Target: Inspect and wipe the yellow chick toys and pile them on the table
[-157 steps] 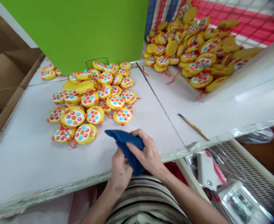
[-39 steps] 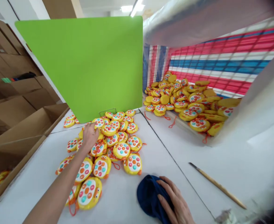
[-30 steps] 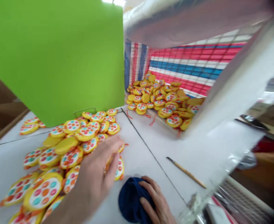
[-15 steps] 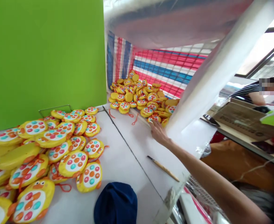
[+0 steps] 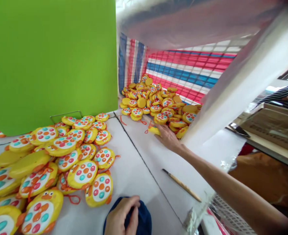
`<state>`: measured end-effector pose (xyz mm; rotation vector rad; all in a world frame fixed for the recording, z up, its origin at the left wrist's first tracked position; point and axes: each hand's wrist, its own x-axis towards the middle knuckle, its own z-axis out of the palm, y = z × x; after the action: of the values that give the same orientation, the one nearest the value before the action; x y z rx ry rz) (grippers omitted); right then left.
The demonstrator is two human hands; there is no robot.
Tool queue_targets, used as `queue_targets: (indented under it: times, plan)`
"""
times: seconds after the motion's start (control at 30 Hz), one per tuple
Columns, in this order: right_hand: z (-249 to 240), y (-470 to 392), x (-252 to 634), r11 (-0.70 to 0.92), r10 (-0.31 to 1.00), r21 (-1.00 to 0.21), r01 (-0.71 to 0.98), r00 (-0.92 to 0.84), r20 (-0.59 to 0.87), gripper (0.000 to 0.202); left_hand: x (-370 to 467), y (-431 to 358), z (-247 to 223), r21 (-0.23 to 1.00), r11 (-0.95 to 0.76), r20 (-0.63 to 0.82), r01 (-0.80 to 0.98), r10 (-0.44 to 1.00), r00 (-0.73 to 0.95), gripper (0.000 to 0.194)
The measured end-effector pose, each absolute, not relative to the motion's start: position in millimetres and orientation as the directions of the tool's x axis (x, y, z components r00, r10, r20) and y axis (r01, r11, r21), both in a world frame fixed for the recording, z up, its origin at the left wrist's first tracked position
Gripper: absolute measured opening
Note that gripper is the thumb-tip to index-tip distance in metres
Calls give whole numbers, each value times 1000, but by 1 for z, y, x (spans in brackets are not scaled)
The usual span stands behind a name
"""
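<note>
My right hand [image 5: 168,138] reaches to the edge of the far pile and grips a yellow duck-shaped piece [image 5: 154,130], with an orange cord loop beside it. The far pile [image 5: 156,101] holds many like pieces, with white bellies and coloured dots. At the bottom, my left hand [image 5: 123,217] is over a dark blue cloth [image 5: 145,217], thumb and forefinger curved and apart; nothing shows between them except the cloth behind. Left of it lies a nearer heap of duck pieces [image 5: 82,173], some face down, several with orange cord loops.
A wooden-handled brush [image 5: 181,185] lies on the white table [image 5: 134,176]. A green panel [image 5: 53,65] stands behind the near heap. A plastic-wrapped post [image 5: 227,85] rises right of the far pile. A cardboard box [image 5: 271,127] and a person's striped sleeve [image 5: 281,94] are at right.
My right hand has drawn a duck piece slightly out of the far pile, toward the left. My left hand has come into view over the blue cloth. The view has turned a little left.
</note>
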<state>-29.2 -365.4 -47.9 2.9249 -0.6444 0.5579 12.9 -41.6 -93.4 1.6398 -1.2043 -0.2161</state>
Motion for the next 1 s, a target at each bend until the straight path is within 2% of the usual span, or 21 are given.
queue_targets:
  times: [0.07, 0.13, 0.2, 0.27, 0.33, 0.4, 0.47, 0.6, 0.8, 0.9, 1.0]
  plan:
    - [-51, -324, -29, -905, -390, -322, -276, 840, 377, 41, 16, -42, -94, 924, -66, 206, -377, -744, 636, 21]
    - [-56, -281, -28, -787, -384, -607, -106, 854, 350, 41, 17, -43, -89, 979, -105, 66, -172, -636, 769, 31]
    - [-62, -244, -27, -582, -358, -813, 27, 889, 286, 42, 20, -44, -82, 995, -69, 31, -79, -525, 851, 44]
    - [-67, -216, -25, -304, -294, -944, 129, 930, 222, 44, 23, -44, -76, 997, -16, 63, -80, -471, 880, 54]
    - [-72, -198, -23, -50, -201, -982, 181, 961, 188, 44, 27, -41, -72, 995, 6, 92, -101, -477, 874, 55]
    - [-74, -186, -21, 105, -114, -977, 183, 979, 171, 43, 30, -35, -72, 995, -6, 88, -104, -488, 868, 46]
    - [-75, -179, -21, 179, -77, -969, 169, 985, 157, 44, 31, -29, -73, 997, -18, 61, -79, -481, 875, 40]
    - [-76, -172, -24, 261, -86, -954, 150, 988, 131, 45, 27, -23, -79, 1000, -17, -3, -5, -459, 888, 43]
    - [-87, -179, -26, 437, -149, -880, 187, 980, 135, 36, 20, -32, -86, 998, -41, 36, -54, -368, 929, 53]
    - [-87, -185, -26, 379, -142, -902, 206, 976, 164, 36, 17, -36, -91, 992, -87, 62, -96, -338, 939, 49]
    - [-86, -186, -28, 171, -159, -957, 236, 965, 210, 41, 15, -37, -97, 933, -224, 197, -282, -338, 920, 39]
